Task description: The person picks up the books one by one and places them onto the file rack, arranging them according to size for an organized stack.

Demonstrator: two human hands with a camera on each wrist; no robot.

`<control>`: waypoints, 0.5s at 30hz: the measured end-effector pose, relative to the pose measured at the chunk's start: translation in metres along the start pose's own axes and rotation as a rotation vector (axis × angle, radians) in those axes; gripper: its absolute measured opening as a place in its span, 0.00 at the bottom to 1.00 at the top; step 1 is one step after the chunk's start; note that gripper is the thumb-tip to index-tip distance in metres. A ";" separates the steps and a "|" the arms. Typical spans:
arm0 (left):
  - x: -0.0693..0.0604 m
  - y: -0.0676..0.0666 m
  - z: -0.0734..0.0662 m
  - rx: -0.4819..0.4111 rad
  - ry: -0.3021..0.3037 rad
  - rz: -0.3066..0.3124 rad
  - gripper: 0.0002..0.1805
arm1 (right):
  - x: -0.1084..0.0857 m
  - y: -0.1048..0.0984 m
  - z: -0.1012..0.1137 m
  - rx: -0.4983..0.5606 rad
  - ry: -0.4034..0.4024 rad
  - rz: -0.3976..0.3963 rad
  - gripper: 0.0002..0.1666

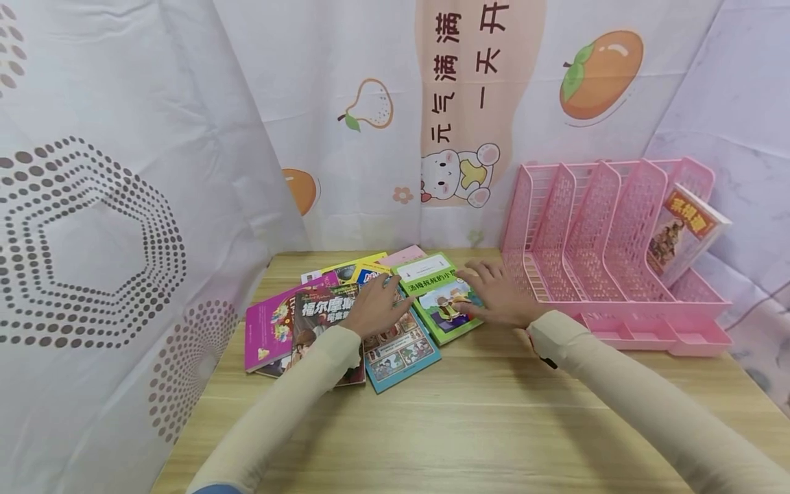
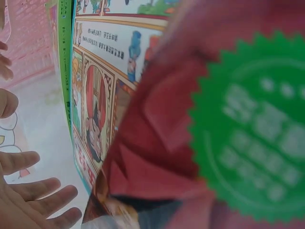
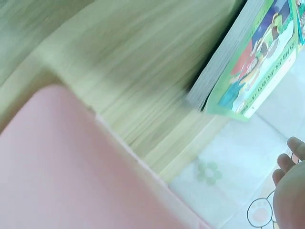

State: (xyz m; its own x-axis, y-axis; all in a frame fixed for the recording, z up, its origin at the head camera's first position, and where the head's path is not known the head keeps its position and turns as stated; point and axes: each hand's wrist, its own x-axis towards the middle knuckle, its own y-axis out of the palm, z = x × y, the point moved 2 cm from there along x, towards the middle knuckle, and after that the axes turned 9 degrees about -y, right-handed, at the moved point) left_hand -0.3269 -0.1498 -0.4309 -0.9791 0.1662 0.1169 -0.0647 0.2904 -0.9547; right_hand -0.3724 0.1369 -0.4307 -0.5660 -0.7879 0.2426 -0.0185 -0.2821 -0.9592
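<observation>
In the head view, the left hand [image 1: 379, 309] is covering part of a blue-edged comic book [image 1: 401, 353], whose tiny captions are defying reading. The right hand [image 1: 496, 295] is hiding the green book's [image 1: 441, 302] title end. At the left wrist, a green seal's [image 2: 257, 129] lettering is blurring; at the right, a pink rack [image 3: 86, 167] is running out of frame.

Both forearms [image 1: 280, 408] stretched forward, left fingers [image 1: 373, 288] parted, right fingers [image 1: 472, 278] spread
</observation>
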 end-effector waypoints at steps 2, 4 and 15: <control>-0.004 -0.002 0.002 0.016 -0.005 0.003 0.39 | 0.002 0.003 0.005 0.016 -0.011 -0.005 0.45; -0.007 -0.004 0.005 0.020 -0.011 0.011 0.38 | 0.003 0.007 0.010 0.028 -0.013 -0.008 0.44; -0.016 -0.009 0.020 0.062 -0.003 0.042 0.35 | 0.011 0.027 0.029 0.045 -0.076 -0.007 0.42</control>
State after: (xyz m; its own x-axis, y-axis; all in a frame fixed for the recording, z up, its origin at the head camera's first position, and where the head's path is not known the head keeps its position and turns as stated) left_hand -0.3144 -0.1735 -0.4293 -0.9818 0.1741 0.0760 -0.0356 0.2245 -0.9738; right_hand -0.3548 0.1048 -0.4499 -0.5020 -0.8246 0.2609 0.0159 -0.3104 -0.9505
